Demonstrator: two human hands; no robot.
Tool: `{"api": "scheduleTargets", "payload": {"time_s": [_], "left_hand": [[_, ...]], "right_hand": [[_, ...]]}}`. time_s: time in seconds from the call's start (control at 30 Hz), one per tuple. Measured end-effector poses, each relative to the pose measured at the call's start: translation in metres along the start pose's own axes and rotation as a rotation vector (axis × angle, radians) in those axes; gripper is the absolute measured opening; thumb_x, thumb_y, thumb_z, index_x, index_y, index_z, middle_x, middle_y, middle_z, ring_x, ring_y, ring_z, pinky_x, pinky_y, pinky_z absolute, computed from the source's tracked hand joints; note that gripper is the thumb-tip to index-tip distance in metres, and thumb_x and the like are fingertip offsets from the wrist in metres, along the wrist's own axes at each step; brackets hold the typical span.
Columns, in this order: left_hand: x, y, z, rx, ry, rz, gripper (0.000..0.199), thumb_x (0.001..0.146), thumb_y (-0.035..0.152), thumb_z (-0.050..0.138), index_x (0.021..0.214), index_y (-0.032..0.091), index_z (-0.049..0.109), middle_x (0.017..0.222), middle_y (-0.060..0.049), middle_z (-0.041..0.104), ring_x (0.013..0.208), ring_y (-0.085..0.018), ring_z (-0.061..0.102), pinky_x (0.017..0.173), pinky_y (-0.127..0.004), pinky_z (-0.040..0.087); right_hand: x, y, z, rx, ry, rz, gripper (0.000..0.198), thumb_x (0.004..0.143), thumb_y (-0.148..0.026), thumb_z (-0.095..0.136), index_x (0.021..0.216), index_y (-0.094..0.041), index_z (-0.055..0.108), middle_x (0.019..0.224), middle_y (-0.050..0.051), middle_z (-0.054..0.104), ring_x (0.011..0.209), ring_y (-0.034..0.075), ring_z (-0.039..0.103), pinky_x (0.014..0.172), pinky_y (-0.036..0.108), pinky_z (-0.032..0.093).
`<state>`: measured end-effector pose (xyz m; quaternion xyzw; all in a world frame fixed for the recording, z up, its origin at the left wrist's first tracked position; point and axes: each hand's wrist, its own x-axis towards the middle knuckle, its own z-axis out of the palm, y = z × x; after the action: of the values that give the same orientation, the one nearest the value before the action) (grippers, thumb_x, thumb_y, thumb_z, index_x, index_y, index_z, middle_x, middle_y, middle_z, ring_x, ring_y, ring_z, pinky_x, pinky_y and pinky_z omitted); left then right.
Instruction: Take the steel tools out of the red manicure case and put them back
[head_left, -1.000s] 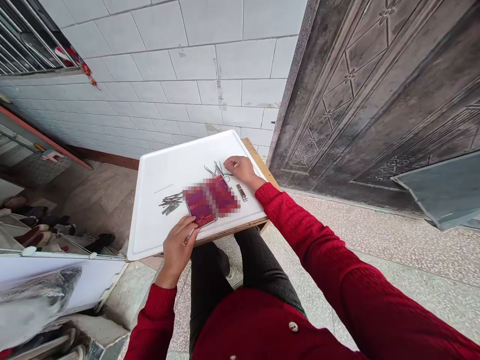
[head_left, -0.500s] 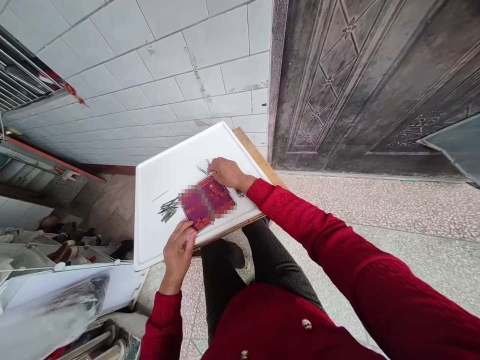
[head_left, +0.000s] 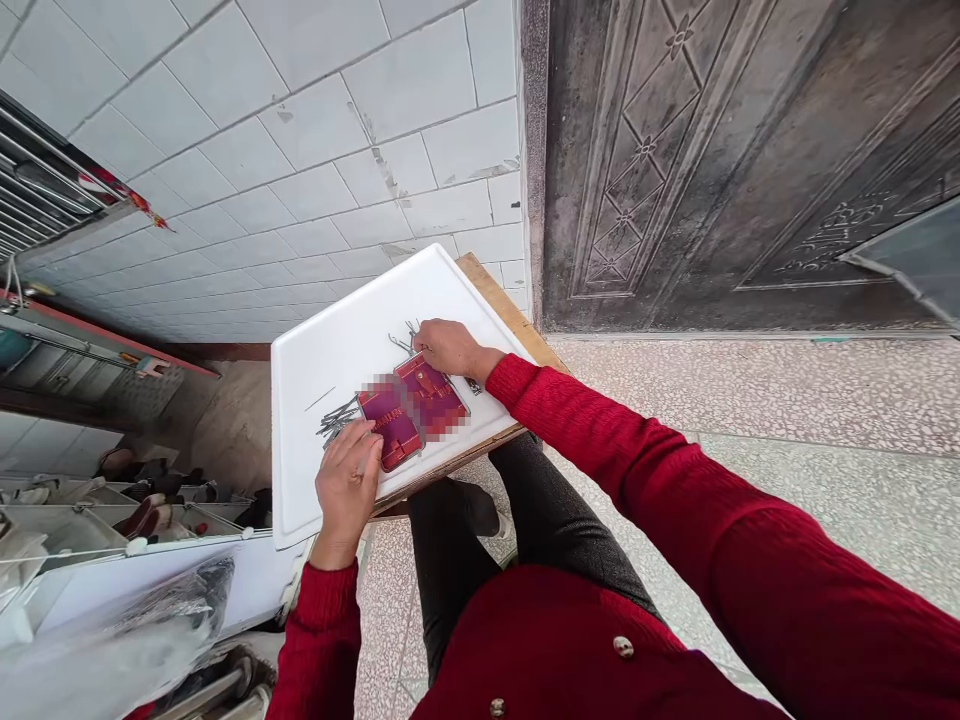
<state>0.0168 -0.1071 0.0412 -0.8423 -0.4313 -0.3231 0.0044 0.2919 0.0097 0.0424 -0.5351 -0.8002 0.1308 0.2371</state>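
An opened flat case (head_left: pixel 390 430), purple inside with red edging and small loops, lies on a white board (head_left: pixel 315 350). A blurred patch hides its middle. My left hand (head_left: pixel 346 485) is at the case's left edge, fingers stretched and thumb apart, holding nothing I can see. Beside its fingertips lies a heap of thin metal tools (head_left: pixel 337 418). My right hand (head_left: pixel 450 347) is over the case's far edge with fingers bent together; whatever is in them is hidden. Several slim metal tools (head_left: pixel 402 340) lie just beyond those fingers.
The board rests on a wooden top (head_left: pixel 510 305) in front of my legs. A tiled wall (head_left: pixel 315 180) rises behind, with a dark patterned door (head_left: pixel 675 180) to the right. On the left stand a shoe rack (head_left: pixel 150 510) and clear plastic wrapping (head_left: pixel 172 610).
My left hand has slid left and up along the case's edge, its fingers now nearer the metal tools. The right hand stays at the far edge, nearly still.
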Motion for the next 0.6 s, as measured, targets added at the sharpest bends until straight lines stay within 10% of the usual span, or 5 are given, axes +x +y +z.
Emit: {"api": "scheduleTargets", "payload": {"time_s": [0.27, 0.6], "left_hand": [[0.076, -0.040, 0.038, 0.139, -0.015, 0.022, 0.035, 0.106, 0.040, 0.045, 0.104, 0.023, 0.075, 0.118, -0.008, 0.076, 0.114, -0.027, 0.069, 0.104, -0.048, 0.053], [0.079, -0.054, 0.056, 0.082, -0.068, -0.021, 0.034, 0.104, 0.039, 0.044, 0.104, 0.021, 0.072, 0.112, -0.010, 0.076, 0.101, -0.027, 0.071, 0.091, -0.044, 0.058]], "right_hand": [[0.003, 0.004, 0.006, 0.016, 0.036, -0.014, 0.023, 0.090, -0.013, 0.058, 0.101, -0.017, 0.077, 0.111, 0.009, 0.073, 0.102, 0.023, 0.064, 0.078, 0.030, 0.043], [0.006, 0.013, -0.010, 0.088, 0.181, 0.258, 0.030, 0.089, -0.007, 0.054, 0.102, -0.019, 0.078, 0.113, 0.006, 0.075, 0.106, 0.021, 0.066, 0.082, 0.029, 0.046]]}}
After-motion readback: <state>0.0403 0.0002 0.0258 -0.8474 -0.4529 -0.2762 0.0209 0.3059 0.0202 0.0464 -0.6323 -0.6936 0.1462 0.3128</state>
